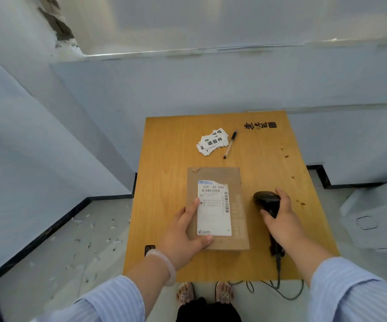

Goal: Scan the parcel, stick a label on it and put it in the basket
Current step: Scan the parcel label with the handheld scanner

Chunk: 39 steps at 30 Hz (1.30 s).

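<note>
A flat brown cardboard parcel [234, 182] lies on the wooden table [169, 177], its white shipping label with barcodes facing up. My left hand [183, 238] grips the parcel's near left corner, thumb on the label. A black handheld barcode scanner [265, 201] lies just right of the parcel, and my right hand [283, 219] is closed around its handle. A small pile of white stickers with black print [213, 141] sits further back on the table. No basket is in view.
A pen [230, 144] lies beside the stickers. The scanner's cable [278, 282] hangs off the table's near edge. A pale box-like object [378, 212] stands to the right of the table. Walls close in behind and to the left; debris litters the floor on the left.
</note>
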Each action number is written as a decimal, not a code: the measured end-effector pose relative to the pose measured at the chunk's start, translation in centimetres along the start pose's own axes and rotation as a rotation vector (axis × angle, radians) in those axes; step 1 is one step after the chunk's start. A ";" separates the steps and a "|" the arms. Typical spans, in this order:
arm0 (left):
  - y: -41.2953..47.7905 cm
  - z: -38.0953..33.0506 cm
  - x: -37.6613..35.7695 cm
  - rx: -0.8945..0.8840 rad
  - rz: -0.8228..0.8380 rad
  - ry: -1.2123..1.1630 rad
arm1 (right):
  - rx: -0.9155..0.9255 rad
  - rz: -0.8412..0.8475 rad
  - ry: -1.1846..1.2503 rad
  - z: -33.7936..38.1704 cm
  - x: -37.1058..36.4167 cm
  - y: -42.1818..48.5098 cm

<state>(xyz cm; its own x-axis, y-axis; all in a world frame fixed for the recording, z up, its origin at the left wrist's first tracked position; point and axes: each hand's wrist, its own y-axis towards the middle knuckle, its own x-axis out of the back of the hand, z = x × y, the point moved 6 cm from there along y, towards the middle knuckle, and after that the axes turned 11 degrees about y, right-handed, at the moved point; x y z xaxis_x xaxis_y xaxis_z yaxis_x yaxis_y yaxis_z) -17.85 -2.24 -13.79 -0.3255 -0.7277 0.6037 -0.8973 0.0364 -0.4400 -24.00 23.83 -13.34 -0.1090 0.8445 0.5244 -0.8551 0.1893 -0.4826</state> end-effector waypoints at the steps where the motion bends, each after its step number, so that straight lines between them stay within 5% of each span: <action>1: 0.0 -0.3 0.1 -0.001 -0.006 -0.011 | 0.021 -0.004 0.008 0.4 0.2 -0.3; 9: 0.2 -2.6 2.8 0.004 -0.169 -0.087 | 0.316 -0.073 0.185 6.8 1.9 -5.6; 15: 0.5 -4.1 3.3 0.009 -0.236 -0.097 | 0.500 0.043 0.282 11.3 0.4 -9.9; 39: 0.6 -4.8 2.0 0.027 -0.172 -0.035 | 0.492 0.097 0.325 12.4 -0.1 -9.8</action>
<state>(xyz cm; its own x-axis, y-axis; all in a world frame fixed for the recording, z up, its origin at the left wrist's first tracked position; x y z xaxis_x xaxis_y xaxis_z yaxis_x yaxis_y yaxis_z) -20.44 -0.41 -9.60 -0.1569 -0.7453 0.6480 -0.9303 -0.1087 -0.3503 -21.86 15.66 0.00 -0.1040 0.9710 0.2152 -0.9918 -0.0852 -0.0949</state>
